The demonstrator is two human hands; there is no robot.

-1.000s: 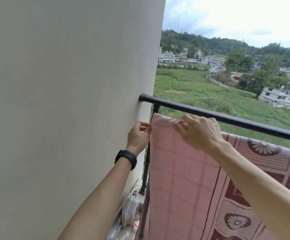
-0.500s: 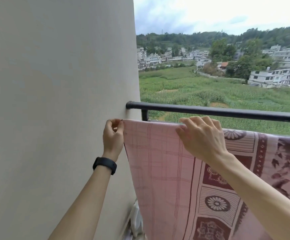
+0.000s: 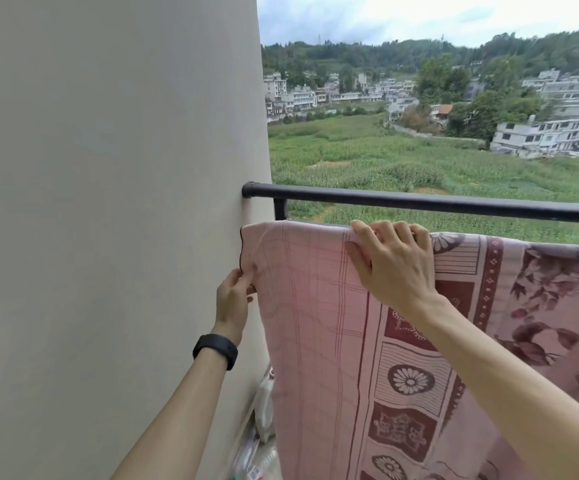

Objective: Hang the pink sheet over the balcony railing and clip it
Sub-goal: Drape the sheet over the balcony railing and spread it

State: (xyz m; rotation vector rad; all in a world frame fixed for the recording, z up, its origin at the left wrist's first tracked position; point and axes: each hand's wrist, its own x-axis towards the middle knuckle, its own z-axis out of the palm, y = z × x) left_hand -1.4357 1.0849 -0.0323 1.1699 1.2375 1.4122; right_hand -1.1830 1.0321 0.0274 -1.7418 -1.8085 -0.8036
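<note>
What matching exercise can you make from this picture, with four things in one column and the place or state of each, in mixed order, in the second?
Column one:
1 left hand
2 right hand
3 railing
4 wristband

Column two:
A grips the top edge of the pink sheet
B meets the wall at its end
C pinches the sheet's side edge
D worn next to the left hand

Pairs: 1-C, 2-A, 3-B, 4-D
</note>
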